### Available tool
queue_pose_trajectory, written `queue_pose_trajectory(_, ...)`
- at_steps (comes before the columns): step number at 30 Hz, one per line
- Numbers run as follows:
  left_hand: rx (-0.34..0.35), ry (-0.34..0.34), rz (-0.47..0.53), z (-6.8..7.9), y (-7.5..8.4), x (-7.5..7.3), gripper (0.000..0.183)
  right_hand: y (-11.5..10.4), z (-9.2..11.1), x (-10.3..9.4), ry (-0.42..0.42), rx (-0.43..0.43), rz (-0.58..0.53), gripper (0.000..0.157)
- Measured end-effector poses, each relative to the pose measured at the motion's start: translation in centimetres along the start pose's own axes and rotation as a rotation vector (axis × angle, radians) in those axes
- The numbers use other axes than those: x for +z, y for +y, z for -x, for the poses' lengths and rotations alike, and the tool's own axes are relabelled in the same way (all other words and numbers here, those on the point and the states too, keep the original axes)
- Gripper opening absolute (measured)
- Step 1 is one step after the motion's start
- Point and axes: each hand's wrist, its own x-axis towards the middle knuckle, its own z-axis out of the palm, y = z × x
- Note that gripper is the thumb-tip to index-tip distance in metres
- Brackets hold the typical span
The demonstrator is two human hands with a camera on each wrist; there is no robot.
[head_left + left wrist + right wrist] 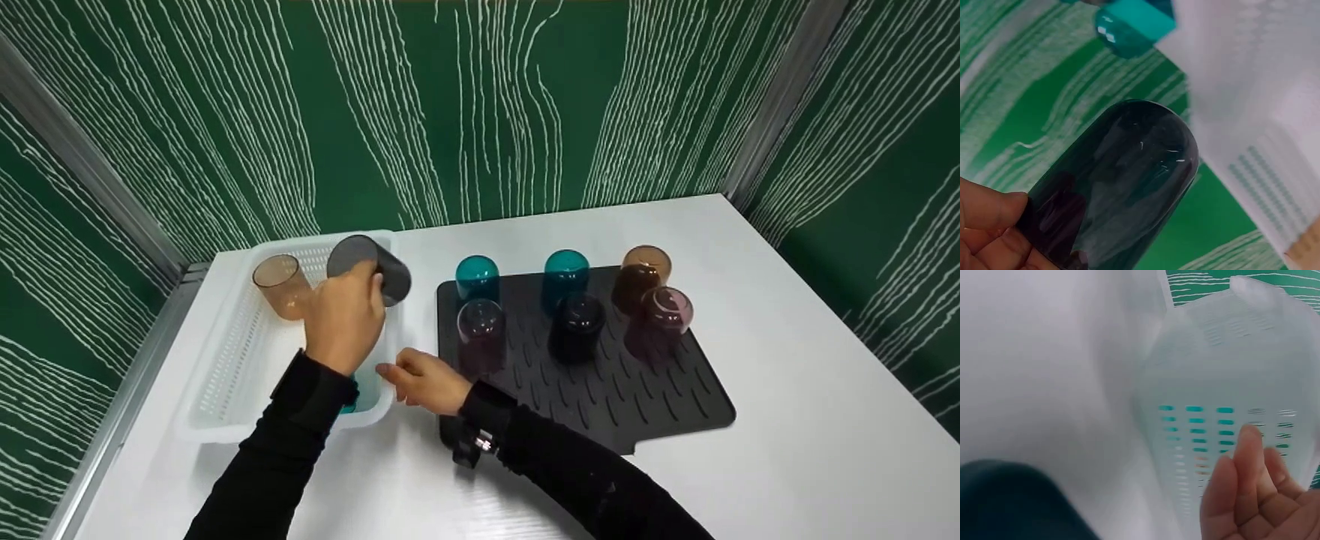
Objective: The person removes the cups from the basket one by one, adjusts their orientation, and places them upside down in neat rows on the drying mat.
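Observation:
My left hand (pixel 345 319) pinches a dark grey glass (pixel 1117 180) near its rim, fingers and thumb on the wall. The glass is tilted above the right side of a white perforated plastic basket (pixel 202 409). Inside the basket an amber glass (pixel 281 289) leans at the left. A teal glass (pixel 349 405) is mostly hidden under my left wrist. My right hand (pixel 427 381) is beside the basket's right wall, its fingers loosely bent and holding nothing; whether they touch the wall I cannot tell.
A black ribbed drying mat (pixel 675 420) lies right of the basket. Several glasses stand upside down on it, among them a teal glass (pixel 566 274), an amber glass (pixel 645 270), a dark glass (pixel 577 330) and a pink glass (pixel 667 315). A green patterned wall (pixel 510 112) backs the white table (pixel 810 360).

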Motion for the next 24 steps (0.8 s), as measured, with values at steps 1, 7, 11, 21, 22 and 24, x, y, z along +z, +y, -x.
queue_pose_trajectory(1,0.012,0.008,0.019,0.2,0.4,-0.3,0.021,0.2,0.1,-0.1,-0.001,0.010,-0.016,0.041)
queue_pose_trajectory(7,0.007,0.051,0.189,1.7,1.6,-1.8,0.021,0.2,1.1,-1.4,0.007,-0.038,-0.139,0.096)
queue_pose_trajectory(11,-0.035,0.095,0.326,2.5,2.3,-3.0,0.018,-0.9,2.1,-2.6,0.038,-0.138,-0.373,0.118)
queue_pose_trajectory(21,-0.062,0.066,0.633,4.8,4.4,-4.0,0.014,-2.6,4.3,-5.8,0.249,-0.499,-0.624,0.116)
queue_pose_trajectory(22,-0.063,0.046,0.661,5.1,4.5,-3.9,0.014,-2.6,4.6,-6.0,0.261,-0.538,-0.616,0.114)
queue_pose_trajectory(24,-0.072,0.008,0.714,5.6,4.9,-3.6,0.015,-2.5,5.0,-6.3,0.282,-0.620,-0.596,0.108)
